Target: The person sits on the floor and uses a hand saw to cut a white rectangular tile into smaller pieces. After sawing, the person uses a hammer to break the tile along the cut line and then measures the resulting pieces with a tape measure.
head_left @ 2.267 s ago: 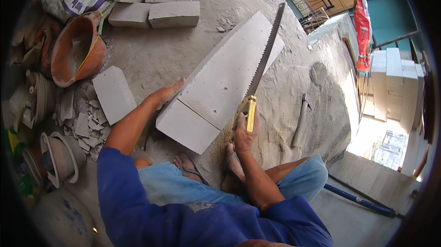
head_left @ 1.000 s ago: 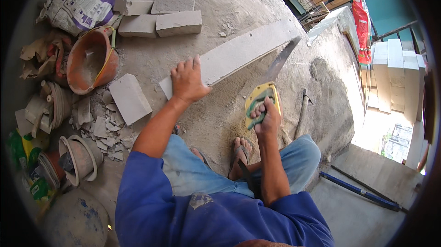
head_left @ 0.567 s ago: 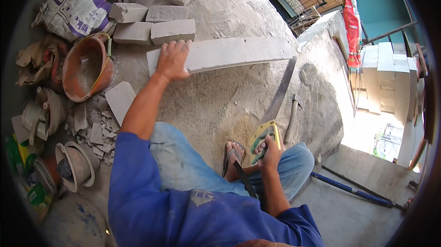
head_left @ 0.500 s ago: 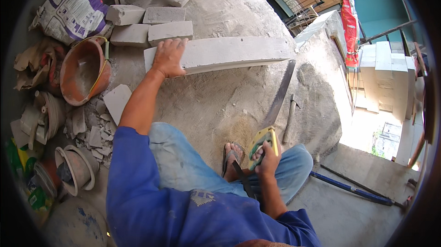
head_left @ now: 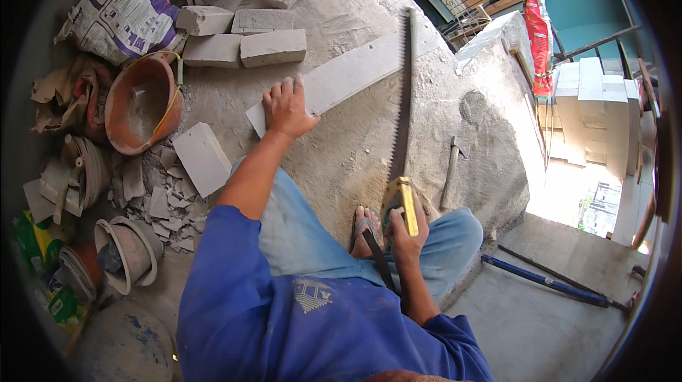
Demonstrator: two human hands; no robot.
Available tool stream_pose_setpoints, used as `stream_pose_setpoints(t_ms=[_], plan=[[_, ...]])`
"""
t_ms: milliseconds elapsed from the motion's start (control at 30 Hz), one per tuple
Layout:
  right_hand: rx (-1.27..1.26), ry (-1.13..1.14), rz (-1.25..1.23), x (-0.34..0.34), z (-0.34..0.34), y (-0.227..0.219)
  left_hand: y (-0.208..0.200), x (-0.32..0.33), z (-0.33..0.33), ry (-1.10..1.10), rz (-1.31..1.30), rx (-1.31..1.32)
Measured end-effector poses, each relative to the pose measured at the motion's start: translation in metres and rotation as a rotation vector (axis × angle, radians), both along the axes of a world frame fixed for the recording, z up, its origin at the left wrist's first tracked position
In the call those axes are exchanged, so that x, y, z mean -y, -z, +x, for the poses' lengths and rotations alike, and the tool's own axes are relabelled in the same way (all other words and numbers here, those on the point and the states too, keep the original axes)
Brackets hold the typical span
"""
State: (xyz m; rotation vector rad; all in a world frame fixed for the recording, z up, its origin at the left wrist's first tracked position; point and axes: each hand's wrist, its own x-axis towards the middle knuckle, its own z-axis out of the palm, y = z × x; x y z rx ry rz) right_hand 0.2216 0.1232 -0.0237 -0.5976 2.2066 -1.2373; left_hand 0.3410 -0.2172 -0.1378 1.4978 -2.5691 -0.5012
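Left hand [head_left: 289, 110]: laid across the left end of the long pale block [head_left: 359, 73]; whether the block is gripped or merely pressed cannot be told.
Right hand [head_left: 408, 231]: closed around the yellow handle [head_left: 406, 208] of the handsaw [head_left: 403, 116].
Saw blade: directed forward, teeth on the left; crossed over the block's right part in view; contact cannot be determined.
Block position: set diagonally on the dusty ground [head_left: 334, 162].
Hammer [head_left: 451, 175]: laid right of the handsaw.
Short blocks [head_left: 273, 48]: grouped beyond the left hand.
Orange bucket [head_left: 114, 108]: placed near broken fragments [head_left: 159, 204].
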Motion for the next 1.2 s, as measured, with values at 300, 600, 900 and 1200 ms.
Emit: stream_pose_setpoints(t_ms=[300, 600, 900, 1200], plan=[[-0.007, -0.4, -0.022, 0.039, 0.016, -0.001, 0.004, -0.02, 0.045, -0.083, 0.0, 0.162], [0.006, -0.481, 0.008, 0.082, 0.033, 0.025, 0.008, 0.003, 0.045, -0.099, 0.083, 0.234], [-0.052, -0.525, 0.049, 0.085, 0.032, 0.021, -0.013, 0.06, 0.045, -0.103, 0.262, 0.272], [0.066, -0.495, 0.152, 0.029, 0.028, -0.023, -0.004, 0.081, 0.054, -0.092, 0.271, 0.214]])
